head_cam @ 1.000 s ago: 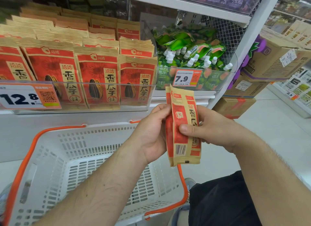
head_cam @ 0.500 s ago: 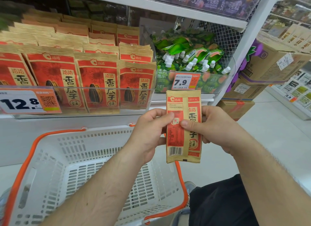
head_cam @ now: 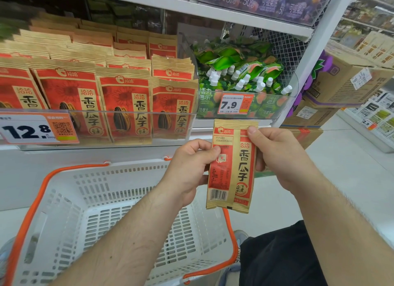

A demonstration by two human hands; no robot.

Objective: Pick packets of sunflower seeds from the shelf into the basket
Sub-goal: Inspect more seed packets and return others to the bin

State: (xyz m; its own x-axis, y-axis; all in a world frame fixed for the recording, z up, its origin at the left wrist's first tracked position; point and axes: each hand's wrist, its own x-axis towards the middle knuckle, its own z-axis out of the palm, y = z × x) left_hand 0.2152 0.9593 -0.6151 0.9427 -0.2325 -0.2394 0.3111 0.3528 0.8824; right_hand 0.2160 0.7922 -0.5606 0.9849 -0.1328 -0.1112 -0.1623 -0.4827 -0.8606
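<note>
**Packet turned flat, back panel up**

Turned since a second ago from edge-on: packet, upright above the basket rim's far right corner. Left hand pinches its left edge, right hand clamps its right edge, probably for label reading. Basket holds no packets.

I see both hands, left hand and right hand, pinching one seed packet upright. White basket sits below; shelf behind.

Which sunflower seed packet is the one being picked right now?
Start at the white basket with orange handles below the shelf. Above its right rim, the left hand and right hand hold one packet upright. Unlike the shelved packets, it shows its barcode side.
</note>
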